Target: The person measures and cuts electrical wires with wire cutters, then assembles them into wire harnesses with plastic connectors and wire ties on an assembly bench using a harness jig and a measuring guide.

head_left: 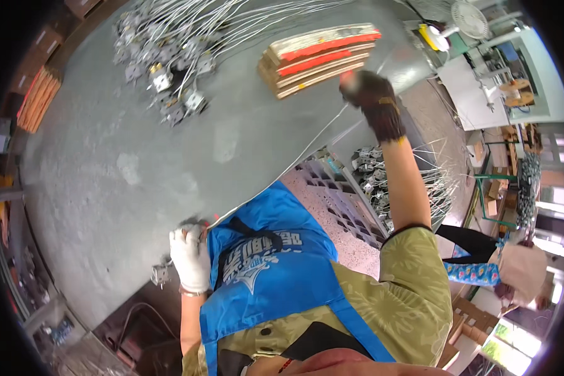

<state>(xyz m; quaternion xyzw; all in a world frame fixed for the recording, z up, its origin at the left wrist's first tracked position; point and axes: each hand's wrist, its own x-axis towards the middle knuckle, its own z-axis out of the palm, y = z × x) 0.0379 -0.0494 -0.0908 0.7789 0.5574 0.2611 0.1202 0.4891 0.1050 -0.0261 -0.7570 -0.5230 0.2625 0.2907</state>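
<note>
A long white cable (299, 158) stretches slantwise along the near edge of the table, from one hand to the other. My left hand (190, 258), in a white glove, is closed on its near end in front of my blue apron. Beside that glove hangs a small silver metal part (161, 274), apparently joined to this cable. Far to the right, my right hand (371, 99) wears a dark glove and is closed at the cable's other end, slightly smeared by motion. Something reddish shows at its fingertips, too blurred to name. Next to it lies a stack of wooden boards (323, 59) with red edges.
A heap of metal parts (169, 59) with white cables covers the far left of the grey table (106, 188). More cabled parts (373, 178) fill a grey crate (341, 194) below its right edge. A person (514, 272) is at the right; a white fan (469, 20) stands behind.
</note>
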